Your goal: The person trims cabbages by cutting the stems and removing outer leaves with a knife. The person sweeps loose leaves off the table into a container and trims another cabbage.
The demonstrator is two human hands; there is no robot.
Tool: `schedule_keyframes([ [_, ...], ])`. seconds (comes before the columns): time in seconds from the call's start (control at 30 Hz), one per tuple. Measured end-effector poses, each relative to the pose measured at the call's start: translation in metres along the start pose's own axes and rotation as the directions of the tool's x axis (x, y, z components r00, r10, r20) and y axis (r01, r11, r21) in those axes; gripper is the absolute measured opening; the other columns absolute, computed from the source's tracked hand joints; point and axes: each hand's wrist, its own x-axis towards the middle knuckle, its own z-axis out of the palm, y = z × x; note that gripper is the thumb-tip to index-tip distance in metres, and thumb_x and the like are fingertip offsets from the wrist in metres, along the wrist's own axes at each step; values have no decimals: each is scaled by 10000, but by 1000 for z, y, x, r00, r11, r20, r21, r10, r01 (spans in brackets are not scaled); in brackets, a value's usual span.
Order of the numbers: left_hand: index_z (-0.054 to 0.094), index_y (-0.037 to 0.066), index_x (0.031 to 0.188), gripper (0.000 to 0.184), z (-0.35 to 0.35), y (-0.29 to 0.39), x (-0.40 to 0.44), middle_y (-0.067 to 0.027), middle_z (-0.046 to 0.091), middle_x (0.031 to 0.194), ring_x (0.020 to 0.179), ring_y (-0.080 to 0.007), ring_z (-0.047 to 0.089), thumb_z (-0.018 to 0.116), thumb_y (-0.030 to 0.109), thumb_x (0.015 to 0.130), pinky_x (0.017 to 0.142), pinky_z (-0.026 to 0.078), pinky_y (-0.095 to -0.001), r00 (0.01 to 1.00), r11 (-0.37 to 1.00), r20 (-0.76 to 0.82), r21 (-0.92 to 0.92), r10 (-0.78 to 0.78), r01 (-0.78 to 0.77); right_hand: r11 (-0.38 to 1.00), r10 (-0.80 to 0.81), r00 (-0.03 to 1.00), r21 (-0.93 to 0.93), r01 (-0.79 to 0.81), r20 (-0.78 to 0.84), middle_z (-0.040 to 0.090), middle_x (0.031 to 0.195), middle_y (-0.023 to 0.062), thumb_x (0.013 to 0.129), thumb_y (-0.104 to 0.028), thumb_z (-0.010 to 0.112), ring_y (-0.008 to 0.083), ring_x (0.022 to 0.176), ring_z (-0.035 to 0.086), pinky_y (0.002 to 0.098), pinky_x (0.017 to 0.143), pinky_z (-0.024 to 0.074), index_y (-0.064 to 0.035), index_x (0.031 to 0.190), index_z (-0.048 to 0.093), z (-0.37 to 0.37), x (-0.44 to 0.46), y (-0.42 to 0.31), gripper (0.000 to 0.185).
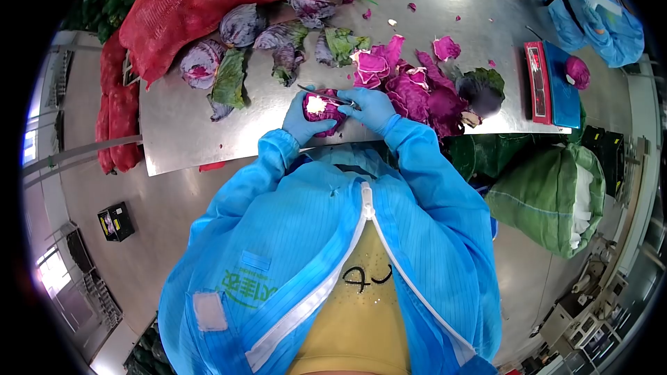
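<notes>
Close to the front edge of the metal table (pixel 170 140), a trimmed red cabbage (pixel 321 112) shows a pale cut patch. My left hand (pixel 301 122), in a blue glove, is closed around its left side. Gloved in blue as well, my right hand (pixel 372 108) grips a knife (pixel 324 96) whose blade lies across the top of the cabbage. Part of the knife handle is hidden by the fingers. Just right of that hand lies a pile of purple cabbage leaves (pixel 417 94).
Whole red cabbages (pixel 243 25) and loose outer leaves (pixel 229 80) lie at the left. Behind them is a red mesh sack (pixel 201 7). At the right, a blue-topped scale (pixel 559 83) carries a small cabbage (pixel 577 71). A person's blue sleeve (pixel 601 10) shows beyond.
</notes>
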Motion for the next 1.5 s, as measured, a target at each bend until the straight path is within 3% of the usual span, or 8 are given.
schedule_keyframes([
  [0.33, 323, 13, 1321, 969, -1, -9, 0, -128, 510, 1199, 1072, -217, 539, 871, 212, 547, 924, 465, -329, 997, 994, -70, 101, 41, -34, 903, -135, 983, -424, 71, -122, 633, 742, 69, 786, -250, 655, 239, 637, 630, 353, 536, 494, -117, 921, 595, 27, -11, -2, 199],
  [0.4, 317, 11, 1327, 985, 0, -10, 2, -131, 507, 1202, 1078, -218, 535, 874, 215, 542, 928, 463, -329, 996, 996, -90, 91, 8, 1, 945, 312, 801, 82, -316, -511, 632, 697, 90, 796, -218, 645, 243, 607, 629, 355, 537, 492, -98, 886, 595, 32, -14, 9, 158],
  [0.6, 318, 22, 1347, 972, 0, -18, -4, -140, 456, 1256, 1140, -238, 489, 863, 166, 555, 982, 420, -340, 989, 992, -90, -40, 113, -117, 890, 455, 729, 232, -393, -511, 636, 701, 108, 803, -213, 640, 253, 622, 642, 356, 564, 499, -77, 910, 604, 51, -33, 44, 176],
  [1.0, 341, -45, 1305, 1001, -21, -32, 6, -184, 514, 1215, 1103, -263, 532, 866, 364, 557, 929, 452, -336, 866, 953, -451, 94, -216, 287, 993, -104, 887, -89, 72, -450, 640, 798, 95, 788, -165, 636, 228, 616, 632, 327, 545, 486, -96, 927, 593, 25, -25, -27, 162],
  [1.07, 377, -75, 1255, 907, -28, -18, 0, -175, 547, 1180, 1029, -251, 579, 845, 346, 603, 881, 486, -351, 854, 924, -365, -237, -371, 300, 794, 563, 746, 485, -367, -356, 635, 711, 107, 815, -173, 617, 198, 593, 633, 321, 528, 481, -65, 915, 594, 15, -25, -8, 150],
  [1.27, 438, -22, 1205, 652, -24, -19, -7, -146, 574, 1100, 1008, -228, 583, 783, 217, 705, 895, 478, -359, 919, 551, -57, -814, -390, 183, 802, 596, 555, 399, -444, -580, 604, 723, 96, 793, -225, 687, 218, 646, 603, 343, 619, 489, -40, 962, 587, 5, -34, 51, 270],
  [1.37, 440, -5, 1211, 784, -21, -33, 7, -134, 558, 1130, 1055, -230, 550, 850, 279, 606, 923, 454, -336, 959, 998, -284, -62, 9, -27, 950, 293, 593, 159, -268, -750, 597, 793, 124, 802, -236, 687, 213, 681, 591, 346, 643, 484, -39, 1073, 554, 2, -31, 41, 361],
  [1.5, 431, 32, 1267, 988, -2, -2, 9, -170, 487, 1203, 1092, -294, 514, 877, 369, 453, 959, 431, -359, 953, 814, -96, 550, 288, -190, 967, 250, 853, 171, -192, -459, 620, 925, 180, 834, -253, 648, 267, 765, 626, 374, 664, 494, -127, 1273, 474, -2, -32, -12, 489],
])
